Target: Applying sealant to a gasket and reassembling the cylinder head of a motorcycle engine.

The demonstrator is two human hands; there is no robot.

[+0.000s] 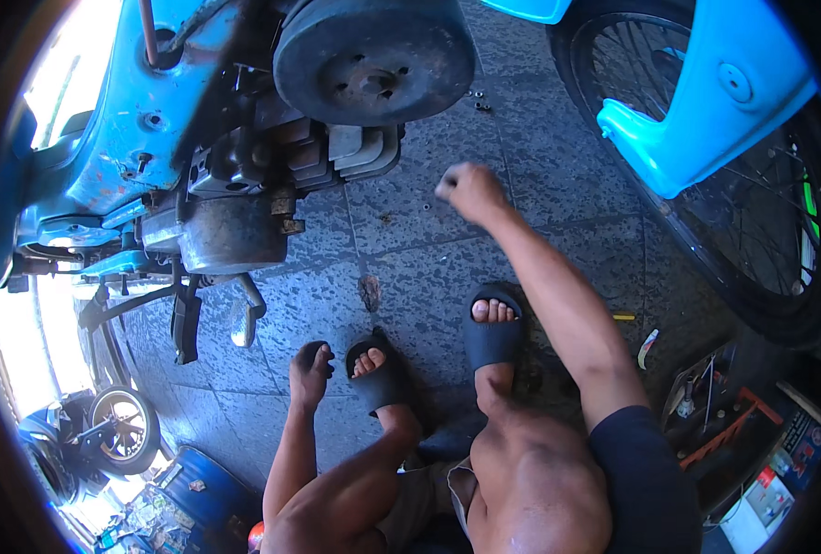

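My right hand [473,192] is stretched forward above the tiled floor, right of the engine's finned cylinder [364,152]. Its fingers are curled together and slightly blurred; anything in them is too small to make out. My left hand [311,374] hangs low beside my left sandal [378,379], its dark-smudged fingers bent inward. Whether they hold something does not show. At upper left stands a worn blue motorcycle frame [133,138] with its engine [230,231] exposed. A round dark metal flywheel [373,65] sits at the engine's near top.
Several small nuts [481,105] lie on the floor beyond my right hand. At right are a spoked wheel [743,212] and a bright blue body panel [706,120]. An orange metal piece [733,429] lies lower right; a blue drum [203,485] stands lower left.
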